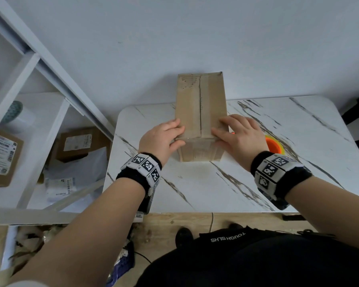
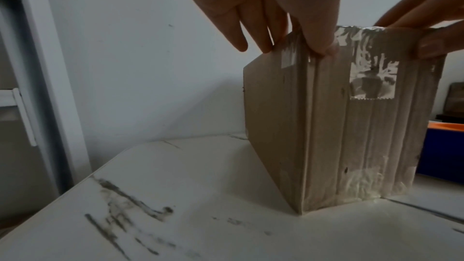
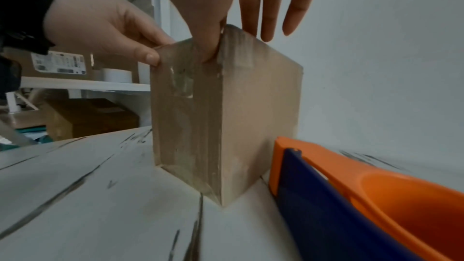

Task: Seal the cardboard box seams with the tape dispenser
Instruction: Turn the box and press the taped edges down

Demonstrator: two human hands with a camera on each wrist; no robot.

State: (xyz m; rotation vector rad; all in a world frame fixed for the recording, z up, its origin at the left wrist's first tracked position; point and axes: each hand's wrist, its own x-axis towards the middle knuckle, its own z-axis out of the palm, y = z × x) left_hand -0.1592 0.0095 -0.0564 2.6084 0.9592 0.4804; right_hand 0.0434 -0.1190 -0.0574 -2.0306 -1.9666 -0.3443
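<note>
Landmark: cardboard box (image 1: pixel 201 112), standing on the marble-pattern table (image 1: pixel 216 187), pushed toward the wall.

Far left of the box: white shelf unit (image 1: pixel 29 112) holding labelled brown parcels (image 1: pixel 2 158) and a grey mailer bag (image 1: pixel 79 168).

Left hand (image 1: pixel 161 139): on the box's near top-left corner, fingers straight over the top and left side, thumb pressed on the near face. Not curled round anything.

Box top, head view: centre seam runs front to back under clear tape. Left wrist view adds what the head view hides: a wrinkled clear tape strip (image 2: pixel 371 78) folded over the near top edge and ending partway down the near face.

Right hand (image 1: pixel 239 135): on the near top-right corner, fingers extended flat, thumb pressing the near face; nothing gripped.

Tape dispenser (image 3: pixel 364 195): on the table just right of the box. Head view shows only an orange sliver (image 1: pixel 275 145) behind the right hand; right wrist view shows its blue and orange body, untouched.
</note>
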